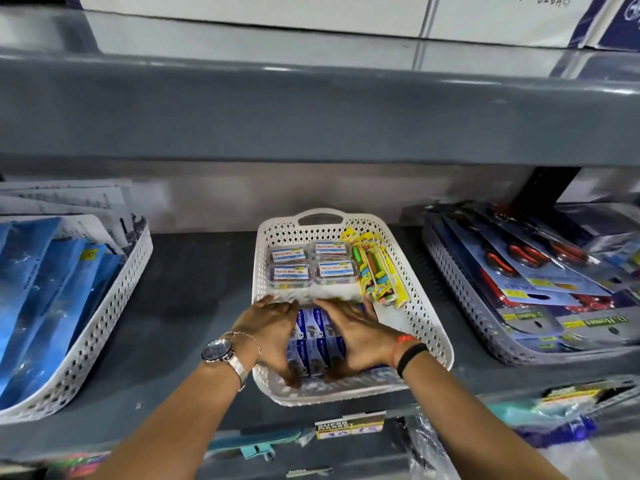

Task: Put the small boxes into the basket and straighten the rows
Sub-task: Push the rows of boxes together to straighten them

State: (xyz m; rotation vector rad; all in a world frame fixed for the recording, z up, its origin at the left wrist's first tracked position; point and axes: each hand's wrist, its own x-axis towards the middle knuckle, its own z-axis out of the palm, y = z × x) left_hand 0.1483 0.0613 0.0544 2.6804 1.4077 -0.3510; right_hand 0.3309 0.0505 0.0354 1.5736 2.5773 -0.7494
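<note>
A white perforated basket (419, 317) sits on the grey shelf in the middle of the view. In its near half lie several small blue-and-white boxes (317, 341) packed in rows. My left hand (272, 330) presses against the left side of that block and my right hand (356, 332) against its right side, fingers pointing away from me, squeezing the boxes between the palms. Behind them, several clear plastic cases with white labels (310, 265) stand in two rows. Yellow packets of coloured items (375, 271) lean along the basket's right wall.
A white basket of blue packets and papers (114, 289) stands to the left. A grey basket of carded scissors (485, 317) stands to the right. An upper shelf edge (311, 109) overhangs. Price tags and hanging goods (349, 426) line the shelf front below.
</note>
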